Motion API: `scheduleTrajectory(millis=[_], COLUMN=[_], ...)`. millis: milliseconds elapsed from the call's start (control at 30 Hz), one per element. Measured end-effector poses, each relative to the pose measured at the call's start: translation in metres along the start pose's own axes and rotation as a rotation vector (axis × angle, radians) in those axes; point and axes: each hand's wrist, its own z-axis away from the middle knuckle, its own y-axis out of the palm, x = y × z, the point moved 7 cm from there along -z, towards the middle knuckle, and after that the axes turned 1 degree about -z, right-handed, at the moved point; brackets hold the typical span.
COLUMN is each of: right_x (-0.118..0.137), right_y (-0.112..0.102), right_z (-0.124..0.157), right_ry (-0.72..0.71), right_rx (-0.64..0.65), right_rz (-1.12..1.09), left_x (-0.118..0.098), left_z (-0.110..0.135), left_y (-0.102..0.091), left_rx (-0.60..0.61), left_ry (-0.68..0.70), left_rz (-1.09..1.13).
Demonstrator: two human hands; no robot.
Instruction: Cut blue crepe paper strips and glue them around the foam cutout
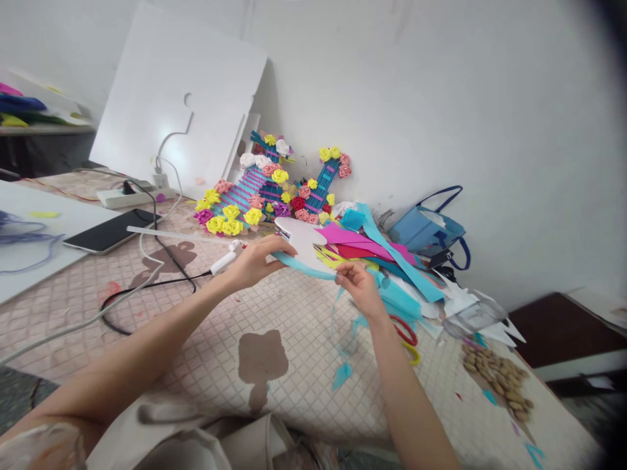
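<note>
Two bare hands of mine work at the middle of the head view, above the table [313,391], with a white cutout [300,239] between them and a light blue strip [308,269] running along its near edge. My left hand [257,262] is closed on the cutout's left side, thumb below and fingers above, against the strip. My right hand [360,287] has its thumb and fingertips pinched together at the strip's right end, by the cutout's corner. Just beside my left hand lies a white glue gun [224,261], and farther left a black tablet [113,232] near a power strip [137,196]. Behind the cutout stand woven pieces trimmed with paper flowers [232,226], before a leaning white board [171,85]. Coloured paper [367,240] is heaped beyond my right hand, near a blue bag [416,225]. Red-and-yellow scissors [407,331] lie beside my right forearm, and peanuts [499,378] are piled farther right.
</note>
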Motion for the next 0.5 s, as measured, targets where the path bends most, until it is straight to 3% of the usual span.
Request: scheduleTrajectory(millis=[400,500], right_x=[0.011,0.016], right_y=[-0.002,-0.002], right_z=[-0.008,-0.006], right_ry=[-0.038,-0.124], right_rx=[0.027,0.004], right_rz=[0.083,0.098], left_x=[0.006,0.008], left_z=[0.002,0.002], left_y=[0.0,-0.002], left_rx=[0.0,-0.02], left_ry=[-0.017,-0.034], left_rz=[0.009,0.013])
